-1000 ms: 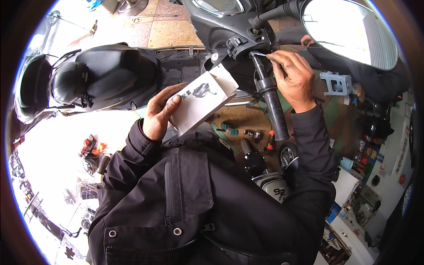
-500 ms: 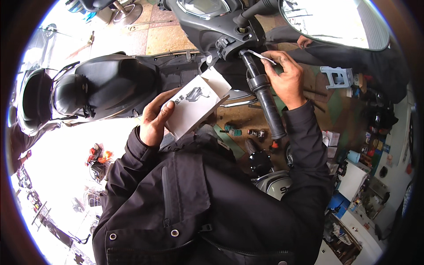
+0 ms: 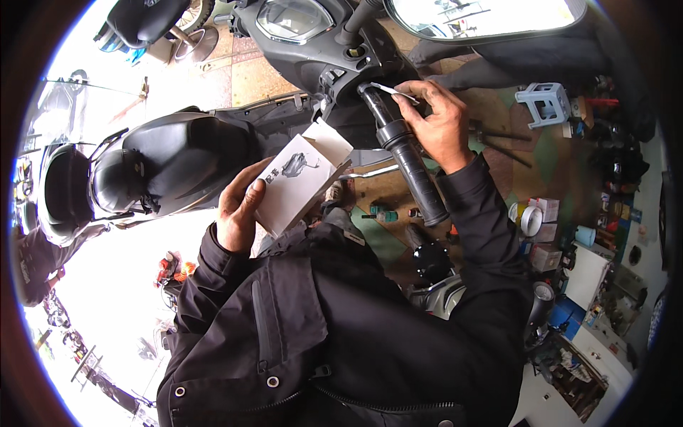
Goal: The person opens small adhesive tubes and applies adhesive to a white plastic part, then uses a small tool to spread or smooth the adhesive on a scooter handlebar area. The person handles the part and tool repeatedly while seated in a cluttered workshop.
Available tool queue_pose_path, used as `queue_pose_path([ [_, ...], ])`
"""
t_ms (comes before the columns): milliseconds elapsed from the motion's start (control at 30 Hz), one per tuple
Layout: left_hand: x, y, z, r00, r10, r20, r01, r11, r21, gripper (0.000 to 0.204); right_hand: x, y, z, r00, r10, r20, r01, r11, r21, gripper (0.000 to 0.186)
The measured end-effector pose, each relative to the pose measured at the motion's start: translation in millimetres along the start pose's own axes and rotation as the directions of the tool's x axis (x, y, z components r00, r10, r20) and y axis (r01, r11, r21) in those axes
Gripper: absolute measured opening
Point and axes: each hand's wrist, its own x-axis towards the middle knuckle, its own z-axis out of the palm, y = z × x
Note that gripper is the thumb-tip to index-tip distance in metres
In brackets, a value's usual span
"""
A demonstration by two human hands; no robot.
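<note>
My left hand (image 3: 238, 210) is closed around a white cardboard box (image 3: 284, 192) with a dark picture printed on its face; the box is tilted and its far end flap stands open. Beside the handlebar, my right hand (image 3: 442, 127) pinches a thin, pale, flat strip (image 3: 390, 90). The strip's far end reaches the bare part of the bar next to the switch housing (image 3: 334, 78); whether it touches is unclear. Below that hand, the black handlebar grip (image 3: 416, 178) points toward me. Both belong to a dark scooter (image 3: 306, 46) whose black seat (image 3: 188, 146) lies to the left.
A mirror (image 3: 491, 18) overhangs the far right. On the floor are a light blue stool (image 3: 544, 105), a teal power tool (image 3: 384, 213) and metal bars (image 3: 505, 148). Another person's dark-clothed leg (image 3: 526, 67) is beyond my right hand. A cluttered workbench (image 3: 590, 334) stands at right.
The whole view has shifted slightly, with the scooter's front and handlebar appearing farther left. Both hands keep their holds on the box and the strip.
</note>
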Motion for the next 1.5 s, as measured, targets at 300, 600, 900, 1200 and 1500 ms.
queue_pose_path([
  [300,0.7,-1.9,1.3,1.000,-0.004,0.007,0.004,1.000,-0.002,0.057,2.3,-1.3,-4.4,0.997,-0.081,0.012,0.082,0.992,-0.098,0.020],
  [600,0.1,-2.9,1.7,1.000,-0.005,0.003,0.005,1.000,-0.026,0.055,3.7,-3.8,-4.1,0.999,-0.031,0.044,0.034,0.997,-0.066,0.019],
  [900,0.0,-3.8,1.3,1.000,-0.015,-0.002,0.015,0.999,-0.034,0.054,5.7,-7.2,-6.3,0.994,0.006,0.107,-0.003,1.000,-0.029,0.016],
  [1200,-0.9,-3.8,3.1,1.000,-0.017,0.002,0.017,0.999,-0.046,0.054,9.0,-5.1,-8.9,0.974,0.024,0.224,-0.027,1.000,0.012,0.017],
  [1500,-4.6,-3.7,2.8,0.999,-0.031,-0.032,0.030,0.998,-0.049,0.056,5.6,-2.4,-4.5,0.961,0.137,0.242,-0.171,0.977,0.128,0.017],
])
